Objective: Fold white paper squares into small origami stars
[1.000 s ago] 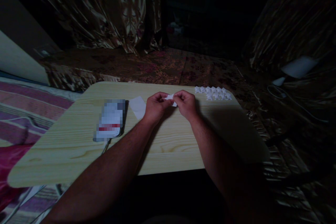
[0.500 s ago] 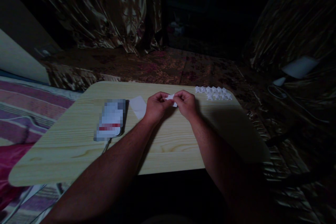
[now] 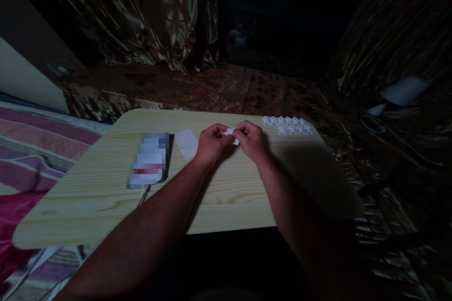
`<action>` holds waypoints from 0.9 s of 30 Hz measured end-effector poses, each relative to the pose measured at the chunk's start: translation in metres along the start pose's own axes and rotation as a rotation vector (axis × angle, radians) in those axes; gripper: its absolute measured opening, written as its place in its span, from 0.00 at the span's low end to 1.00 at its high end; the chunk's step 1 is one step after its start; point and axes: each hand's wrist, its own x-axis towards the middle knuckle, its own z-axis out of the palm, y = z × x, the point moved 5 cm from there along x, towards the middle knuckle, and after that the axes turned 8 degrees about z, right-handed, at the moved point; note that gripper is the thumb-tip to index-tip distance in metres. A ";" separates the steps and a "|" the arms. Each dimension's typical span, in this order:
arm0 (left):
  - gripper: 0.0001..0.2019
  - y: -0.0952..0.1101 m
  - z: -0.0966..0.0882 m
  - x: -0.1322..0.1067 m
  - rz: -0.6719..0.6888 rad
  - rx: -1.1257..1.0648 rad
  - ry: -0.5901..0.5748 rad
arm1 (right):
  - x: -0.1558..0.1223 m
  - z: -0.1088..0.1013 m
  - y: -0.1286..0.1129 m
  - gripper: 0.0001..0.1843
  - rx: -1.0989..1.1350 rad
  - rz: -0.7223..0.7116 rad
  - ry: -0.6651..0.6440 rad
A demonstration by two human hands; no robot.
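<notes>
A small white piece of folded paper (image 3: 231, 132) is pinched between my two hands above the middle of the table. My left hand (image 3: 212, 145) grips its left side, thumb toward me. On the other side, my right hand (image 3: 251, 139) pinches it with thumb and forefinger; the fingers cover much of the paper. Just left of my left hand lies a flat white sheet of paper (image 3: 186, 143). Several small folded white paper pieces (image 3: 287, 121) sit in two rows at the far right of the table.
The pale wood-grain table (image 3: 226, 216) has rounded corners. At its left lies a phone (image 3: 150, 157), its screen blurred out, with a cable (image 3: 142, 195) running toward me. A striped bed cover (image 3: 56, 131) is at the left, and a lamp (image 3: 404, 91) stands beyond the right edge.
Both hands stay almost in place, still holding the folded paper. Only a very slight shift of the hands and view shows.
</notes>
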 end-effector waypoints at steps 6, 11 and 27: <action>0.14 -0.004 -0.003 0.002 -0.010 -0.044 0.046 | 0.001 0.002 0.002 0.08 0.046 0.000 -0.037; 0.13 -0.001 -0.005 0.004 0.011 -0.030 0.069 | 0.004 0.001 0.008 0.07 0.034 0.023 -0.019; 0.15 -0.005 -0.011 0.008 0.043 -0.073 0.101 | 0.004 0.000 0.007 0.07 0.164 0.201 -0.069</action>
